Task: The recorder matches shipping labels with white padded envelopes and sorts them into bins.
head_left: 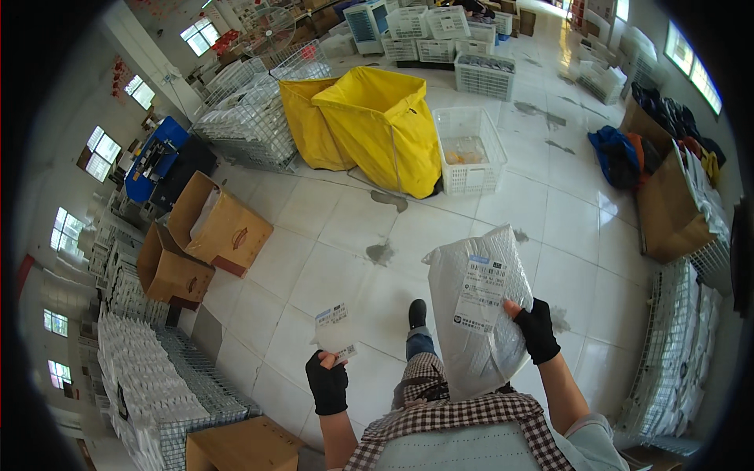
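A white padded mailer point(479, 345) with a printed label point(481, 294) on its front is held upright before my body. My right hand point(539, 331), in a black fingerless glove, grips its right edge with the thumb over the front. In my left hand point(327, 383), gloved the same way, a label sheet point(331, 324) is pinched between thumb and fingers. The sheet stands up from the hand, apart from the mailer. Most of my right fingers are hidden behind the mailer.
Ahead stand yellow fabric bins point(373, 118) and a white plastic crate point(471, 169). Open cardboard boxes point(228, 224) are at the left, near a wire cage of white packages point(149, 369). Another cardboard box point(671, 208) and a wire cage point(656, 361) line the right. My foot point(417, 314) is on the tiles.
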The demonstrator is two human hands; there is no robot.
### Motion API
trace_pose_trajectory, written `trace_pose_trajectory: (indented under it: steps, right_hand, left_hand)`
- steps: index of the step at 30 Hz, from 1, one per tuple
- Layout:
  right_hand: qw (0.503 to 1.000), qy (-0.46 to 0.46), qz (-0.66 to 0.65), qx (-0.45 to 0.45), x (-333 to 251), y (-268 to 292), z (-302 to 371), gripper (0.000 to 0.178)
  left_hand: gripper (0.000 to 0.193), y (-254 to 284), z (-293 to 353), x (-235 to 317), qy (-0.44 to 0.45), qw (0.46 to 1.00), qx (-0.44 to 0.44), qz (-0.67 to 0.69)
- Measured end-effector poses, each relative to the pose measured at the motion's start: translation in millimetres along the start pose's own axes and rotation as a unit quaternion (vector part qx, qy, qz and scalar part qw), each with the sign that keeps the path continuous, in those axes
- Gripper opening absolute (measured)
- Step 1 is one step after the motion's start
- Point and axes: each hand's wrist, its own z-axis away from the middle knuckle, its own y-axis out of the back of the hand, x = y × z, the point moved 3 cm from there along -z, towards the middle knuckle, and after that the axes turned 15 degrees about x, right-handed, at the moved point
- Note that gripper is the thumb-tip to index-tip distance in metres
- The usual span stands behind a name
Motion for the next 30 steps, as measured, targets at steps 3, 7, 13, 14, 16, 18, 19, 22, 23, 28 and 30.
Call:
trace_pose_trajectory:
  steps: [3, 7, 13, 14, 16, 18, 19, 22, 23, 28, 30]
  right_hand:
    - [0.999, -0.031, 0.013, -0.024, -30, -54, -68, 0.043]
    - [0.997, 0.057, -0.017, -0.044, -105, -151, -202, 0.044]
    - [0.943, 0.321, 0.047, -0.078, -217, -281, -304, 0.055]
    - [0.886, 0.429, 0.130, -0.116, -203, -299, -288, 0.058]
    - [0.862, 0.298, 0.173, -0.373, -160, -327, -217, 0.065]
    - [0.843, 0.258, 0.197, -0.430, -142, -320, -182, 0.064]
    - [0.837, 0.352, 0.189, -0.374, -121, -310, -182, 0.057]
    - [0.888, 0.239, 0.223, -0.324, -92, -297, -195, 0.038]
    - [0.889, 0.236, 0.223, -0.325, -92, -297, -197, 0.038]
    - [0.975, -0.087, -0.091, -0.185, -71, -283, -247, 0.019]
    - [0.973, -0.115, -0.147, -0.135, -50, -260, -288, 0.016]
  left_hand:
    - [0.016, -31, -46, 9, -0.024, 1.000, 0.005, -0.005]
    - [0.013, -64, -100, 34, 0.033, 0.999, 0.012, 0.026]
    - [0.008, -148, -161, 67, -0.125, 0.979, -0.082, -0.141]
    - [0.009, -163, -167, 68, -0.175, 0.968, -0.099, -0.151]
    - [0.009, -181, -179, 67, -0.130, 0.978, -0.101, -0.129]
    - [0.009, -204, -187, 74, -0.136, 0.969, -0.123, -0.163]
    - [0.009, -219, -188, 78, -0.182, 0.954, -0.158, -0.177]
    - [0.009, -247, -193, 80, -0.239, 0.927, -0.214, -0.196]
    - [0.009, -252, -195, 77, -0.238, 0.927, -0.217, -0.195]
    - [0.009, -274, -216, 67, -0.243, 0.923, -0.240, -0.175]
    - [0.008, -291, -221, 63, -0.230, 0.926, -0.242, -0.175]
